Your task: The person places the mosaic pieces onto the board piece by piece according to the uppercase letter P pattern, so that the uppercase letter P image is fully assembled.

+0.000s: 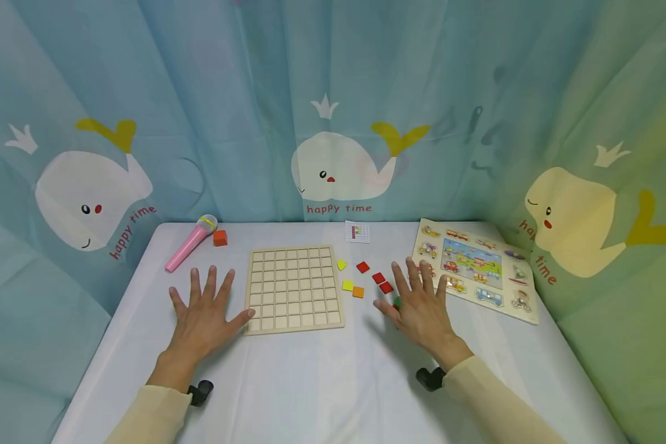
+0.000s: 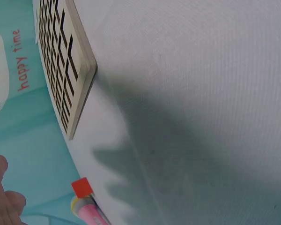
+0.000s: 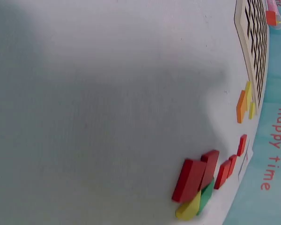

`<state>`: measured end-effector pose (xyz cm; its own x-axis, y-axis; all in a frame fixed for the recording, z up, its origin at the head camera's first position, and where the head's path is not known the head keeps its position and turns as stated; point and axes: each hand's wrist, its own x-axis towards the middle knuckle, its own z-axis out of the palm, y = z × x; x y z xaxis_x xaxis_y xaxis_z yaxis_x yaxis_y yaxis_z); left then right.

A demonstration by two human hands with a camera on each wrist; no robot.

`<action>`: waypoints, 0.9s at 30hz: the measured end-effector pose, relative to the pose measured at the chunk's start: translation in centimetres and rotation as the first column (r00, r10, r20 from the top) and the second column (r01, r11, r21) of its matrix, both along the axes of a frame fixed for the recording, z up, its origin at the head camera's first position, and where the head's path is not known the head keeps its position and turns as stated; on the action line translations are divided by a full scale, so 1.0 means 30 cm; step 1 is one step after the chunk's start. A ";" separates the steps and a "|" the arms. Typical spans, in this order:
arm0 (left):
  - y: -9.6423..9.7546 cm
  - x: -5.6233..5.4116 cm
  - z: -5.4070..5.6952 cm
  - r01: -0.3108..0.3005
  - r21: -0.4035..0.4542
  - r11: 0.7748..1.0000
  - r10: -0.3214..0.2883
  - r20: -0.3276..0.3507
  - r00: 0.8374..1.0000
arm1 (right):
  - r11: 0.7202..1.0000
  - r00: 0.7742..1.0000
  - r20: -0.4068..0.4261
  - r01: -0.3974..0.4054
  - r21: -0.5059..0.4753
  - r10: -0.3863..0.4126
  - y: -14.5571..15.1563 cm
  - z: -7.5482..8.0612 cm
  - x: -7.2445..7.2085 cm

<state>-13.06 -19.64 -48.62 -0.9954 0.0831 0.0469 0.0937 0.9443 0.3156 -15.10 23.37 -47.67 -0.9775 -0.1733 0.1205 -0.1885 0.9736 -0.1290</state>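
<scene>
My left hand [image 1: 200,324] is spread with straight fingers above the white table, its shadow falling on the cloth in the left wrist view. Its thumb overlaps the lower left corner of a wooden grid board [image 1: 294,287], whose square cells hold nothing. Fingers spread as well, my right hand [image 1: 422,311] hovers over the right part of the table and holds nothing. Near its fingertips lie red tiles [image 1: 378,278], and a green tile [image 3: 205,196] and a yellow tile [image 3: 188,206] partly hidden by the hand in the head view. An orange tile [image 1: 357,292] lies beside the board.
A picture puzzle board [image 1: 488,295] with vehicles lies at the right. At the back left are a pink toy microphone [image 1: 185,250] and an orange-red cube [image 1: 220,238]. A small printed card [image 1: 357,232] lies at the back edge, before a whale-print curtain [image 1: 244,123].
</scene>
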 end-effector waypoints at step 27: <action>0.117 0.007 -0.099 0.198 0.064 0.978 -0.207 0.219 0.953 | 0.910 0.860 0.325 -0.415 0.002 0.392 -0.276 -0.117 0.060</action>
